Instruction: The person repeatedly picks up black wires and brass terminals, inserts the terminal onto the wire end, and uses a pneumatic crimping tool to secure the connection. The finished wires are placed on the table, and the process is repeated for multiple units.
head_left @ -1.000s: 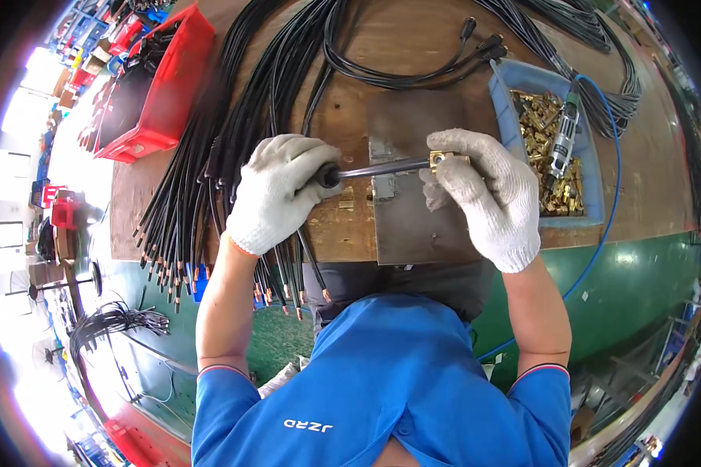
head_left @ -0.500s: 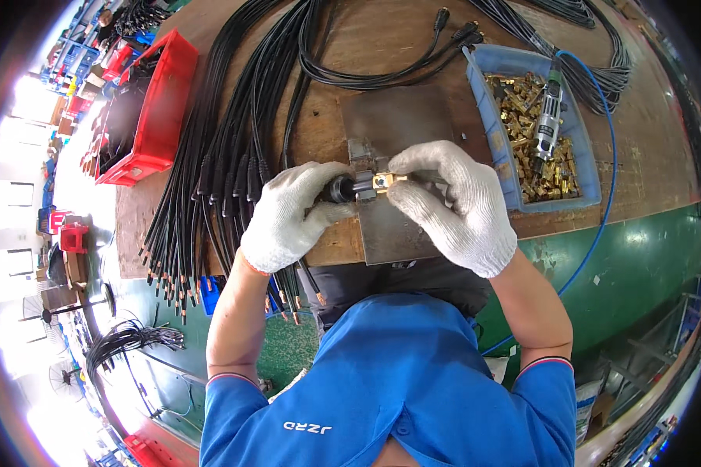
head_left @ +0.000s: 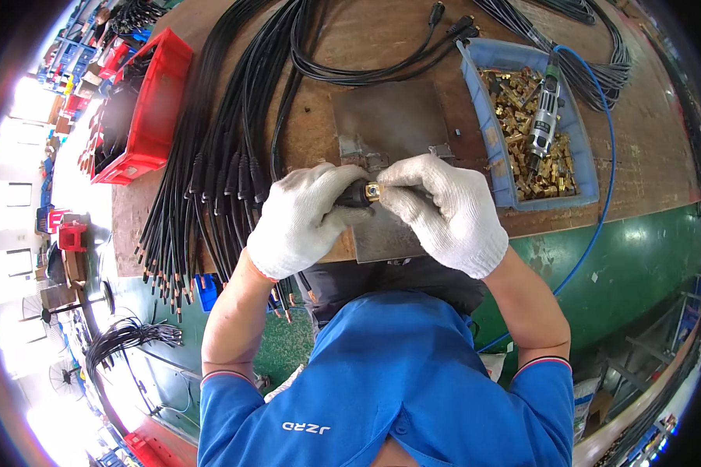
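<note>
Both of my hands wear white knit gloves and meet above the metal plate point(head_left: 389, 117). My left hand point(head_left: 297, 219) is closed around a black connector sleeve point(head_left: 354, 195), with its fingers covering most of the sleeve. A brass connector point(head_left: 373, 191) shows at the sleeve's right end, its screw hole facing up. The fingertips of my right hand point(head_left: 453, 216) pinch the brass connector from the right. Little of the connector projects from the sleeve, and the part inside is hidden.
At the right, a blue plastic bin point(head_left: 475, 89) holds many brass connectors point(head_left: 557, 180). A power screwdriver point(head_left: 546, 121) on a blue hose point(head_left: 612, 156) lies across it. Black cables point(head_left: 234, 117) with bare copper ends spread over the left side. Beyond them stands a red crate point(head_left: 160, 109).
The brass connector now sits much deeper in the black sleeve, and the cable core between them is no longer visible. My hands have come closer together, the right one shifting slightly left.
</note>
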Demonstrator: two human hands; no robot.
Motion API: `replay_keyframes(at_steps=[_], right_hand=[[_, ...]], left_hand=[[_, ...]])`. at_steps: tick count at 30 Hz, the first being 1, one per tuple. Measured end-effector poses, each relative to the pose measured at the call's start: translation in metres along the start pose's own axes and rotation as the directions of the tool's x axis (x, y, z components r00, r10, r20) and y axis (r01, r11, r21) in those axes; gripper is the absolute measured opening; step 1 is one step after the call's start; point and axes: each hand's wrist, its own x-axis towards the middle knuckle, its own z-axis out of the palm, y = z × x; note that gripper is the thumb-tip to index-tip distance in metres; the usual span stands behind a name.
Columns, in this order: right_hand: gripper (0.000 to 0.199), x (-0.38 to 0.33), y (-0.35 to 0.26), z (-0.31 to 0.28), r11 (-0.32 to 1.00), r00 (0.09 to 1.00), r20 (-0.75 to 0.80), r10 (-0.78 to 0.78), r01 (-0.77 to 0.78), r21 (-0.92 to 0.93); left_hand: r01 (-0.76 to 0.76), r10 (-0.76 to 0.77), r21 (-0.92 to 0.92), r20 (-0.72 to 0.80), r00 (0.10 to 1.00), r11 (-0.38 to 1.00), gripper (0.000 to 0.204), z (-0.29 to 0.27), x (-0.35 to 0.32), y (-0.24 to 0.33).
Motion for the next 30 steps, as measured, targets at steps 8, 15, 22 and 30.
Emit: replay_keyframes(at_steps=[8,15,22,30], right_hand=[[0.013,-0.003,0.014,0.000,1.000,1.000,-0.011,0.022,-0.022,-0.004],[0.020,-0.005,0.032,-0.005,0.934,0.959,0.056,-0.277,0.282,-0.220],[0.013,0.005,0.051,0.000,0.942,0.961,0.032,-0.276,0.277,-0.191],[0.030,0.031,0.055,0.033,0.998,0.997,0.027,0.069,-0.069,0.011]], left_hand=[[0.011,-0.016,0.083,0.065,0.998,0.996,0.041,0.007,0.001,-0.001],[-0.029,0.017,0.125,0.096,0.995,0.992,0.049,0.015,-0.001,-0.003],[-0.079,0.060,0.250,0.081,0.995,0.965,0.053,0.023,0.006,-0.008],[-0.055,0.012,0.323,0.136,0.991,0.945,0.085,-0.003,0.036,-0.012]])
